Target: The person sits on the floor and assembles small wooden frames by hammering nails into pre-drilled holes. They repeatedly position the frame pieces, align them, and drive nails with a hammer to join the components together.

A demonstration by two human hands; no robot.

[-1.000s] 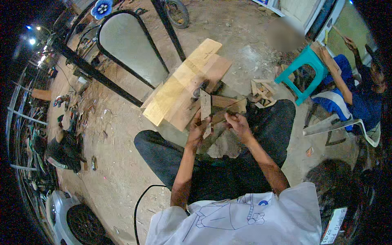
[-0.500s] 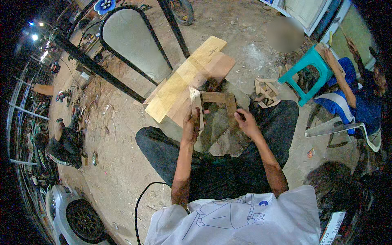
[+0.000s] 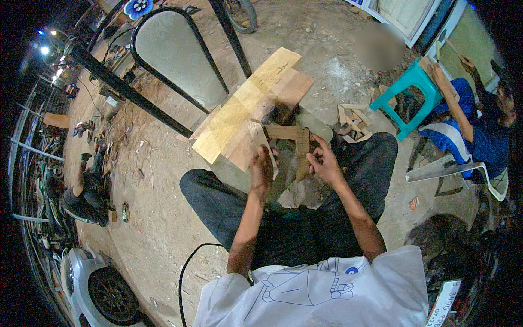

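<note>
Between my hands is a U-shaped wooden frame (image 3: 289, 132) made of short flat strips, its open end toward me. My left hand (image 3: 262, 170) is closed around its left strip (image 3: 259, 136), which looks paler. With fingers and thumb my right hand (image 3: 327, 163) grips the right strip (image 3: 302, 152). The frame is held above my lap, between my bent knees. Just beyond it lie a long yellowish board (image 3: 248, 106) and a pinkish-brown board (image 3: 291, 90), partly overlapped.
A black-framed chair (image 3: 177, 54) with a grey pad lies ahead to the left. On the right, several wood strips (image 3: 354, 122) are piled beside a teal stool (image 3: 411, 90), where a co-worker in blue (image 3: 485, 131) sits. A black cable (image 3: 185, 267) curves at my left; a silver car (image 3: 81, 272) stands lower left.
The frame has turned slightly, with its side strips now slanting more. My left hand has shifted a little to the right, and my right hand a little to the left, its fingers higher along its strip.
</note>
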